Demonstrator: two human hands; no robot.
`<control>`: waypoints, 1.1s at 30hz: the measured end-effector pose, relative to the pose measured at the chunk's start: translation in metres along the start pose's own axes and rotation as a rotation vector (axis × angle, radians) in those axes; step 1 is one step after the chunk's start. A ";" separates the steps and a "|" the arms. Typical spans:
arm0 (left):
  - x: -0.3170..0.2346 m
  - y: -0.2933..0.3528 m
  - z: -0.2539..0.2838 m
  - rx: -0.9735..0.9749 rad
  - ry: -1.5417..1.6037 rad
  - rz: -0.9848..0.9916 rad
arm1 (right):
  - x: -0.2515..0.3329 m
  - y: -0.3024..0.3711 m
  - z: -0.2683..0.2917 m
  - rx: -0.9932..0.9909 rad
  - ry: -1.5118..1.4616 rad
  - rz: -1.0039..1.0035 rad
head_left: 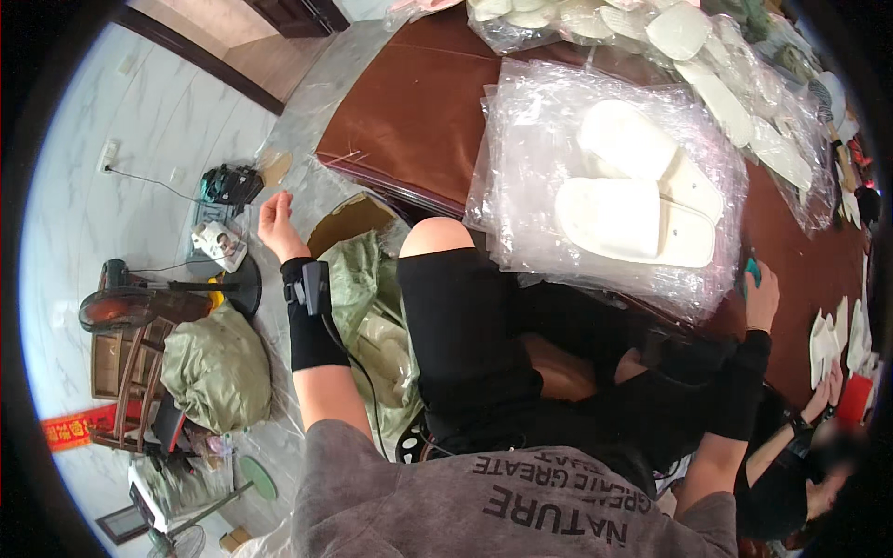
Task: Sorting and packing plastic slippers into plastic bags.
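– While our left hand (277, 226) hangs half-curled and empty, where're our white slide slippers (642, 214)?
– Right of centre, atop clear plastic bags (530, 167). Our right hand (763, 299) touches something teal (752, 267), grip unclear. Probably between steps; next needs both hands inward.

Your right fingers (766, 281) cover most of the small green thing (753, 266) they grip, so you cannot tell its kind. Your left fingers (272, 212) curl inward, hiding the palm. The nearer white slipper (609, 214) overlaps and partly hides the farther white slipper (628, 138). Your left leg (456, 325) hides part of the green sack (346, 293). The upper edge cuts off the bagged pale footwear (677, 33); a co-worker's head (835, 451) is blurred.
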State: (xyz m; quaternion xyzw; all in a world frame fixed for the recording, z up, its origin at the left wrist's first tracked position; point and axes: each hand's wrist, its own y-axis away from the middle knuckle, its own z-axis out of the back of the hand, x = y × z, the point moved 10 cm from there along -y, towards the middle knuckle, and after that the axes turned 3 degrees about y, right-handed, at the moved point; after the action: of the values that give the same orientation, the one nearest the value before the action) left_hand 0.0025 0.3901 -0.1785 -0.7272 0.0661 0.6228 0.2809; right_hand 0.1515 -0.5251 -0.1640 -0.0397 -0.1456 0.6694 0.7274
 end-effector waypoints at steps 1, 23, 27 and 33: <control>0.022 -0.005 0.015 -0.014 -0.094 0.034 | 0.001 -0.001 -0.001 0.019 0.142 0.004; -0.119 0.262 -0.408 1.272 -0.212 0.200 | 0.250 0.071 -0.037 0.544 -1.359 0.279; -0.093 0.300 -0.438 1.240 -0.213 0.299 | 0.240 0.071 -0.010 0.475 -1.433 0.219; -0.119 0.300 -0.445 1.175 -0.063 0.115 | 0.200 0.049 0.031 0.144 -1.078 0.223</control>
State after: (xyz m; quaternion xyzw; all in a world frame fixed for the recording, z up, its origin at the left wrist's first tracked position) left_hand 0.2302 -0.1085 -0.1343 -0.4262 0.4309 0.5171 0.6044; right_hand 0.1085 -0.3270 -0.1150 0.3430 -0.4461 0.6762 0.4756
